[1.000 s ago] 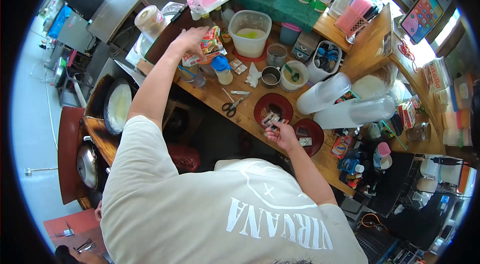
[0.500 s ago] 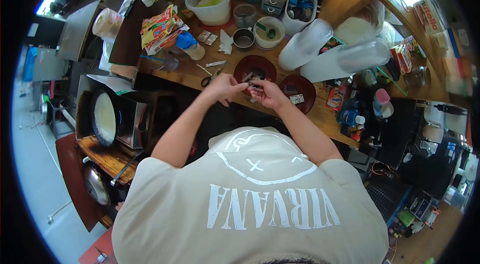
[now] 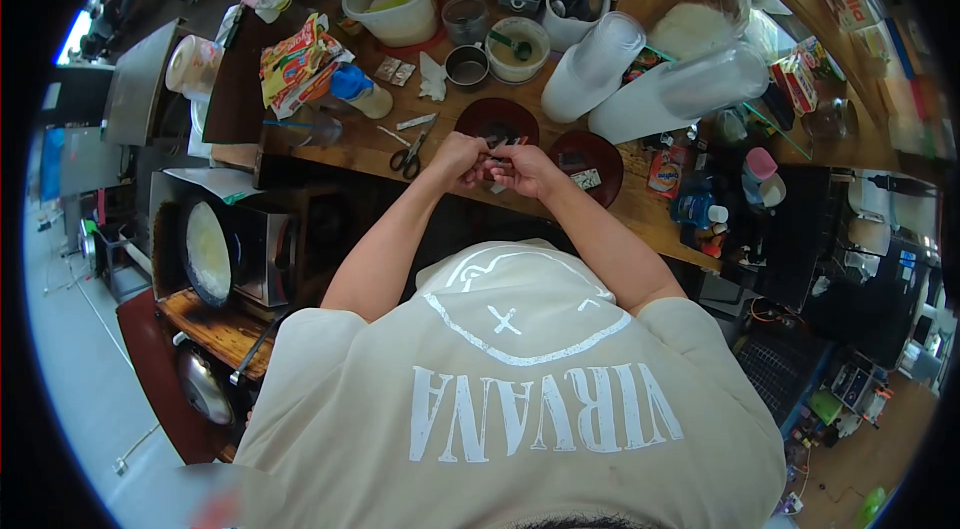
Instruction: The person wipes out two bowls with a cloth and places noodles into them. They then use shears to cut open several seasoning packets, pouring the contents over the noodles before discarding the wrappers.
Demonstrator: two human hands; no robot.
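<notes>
My left hand (image 3: 461, 161) and my right hand (image 3: 527, 171) meet at the near edge of a dark red plate (image 3: 481, 113). Both have their fingers closed around a small, dark and silvery piece that is mostly hidden, too small to name. More small dark bits lie on the plate just beyond my fingers. To the right, a second dark red plate (image 3: 607, 157) carries a white-and-dark patterned packet (image 3: 585, 179). Scissors (image 3: 408, 161) rest on the table left of my left hand.
Behind the plates stand a metal cup (image 3: 467, 67), a white tub with a green spoon (image 3: 518, 69) and stacked plastic cups (image 3: 590, 74). A blue-capped bottle (image 3: 362, 89) and noodle packs (image 3: 300, 64) are on the left. Farther left, a pan (image 3: 207, 251) holds a pale round sheet.
My hands have drawn closer together, and my left hand's fingers have curled in. The view has shifted slightly. A blurred grey-and-red shape now shows at the lower left.
</notes>
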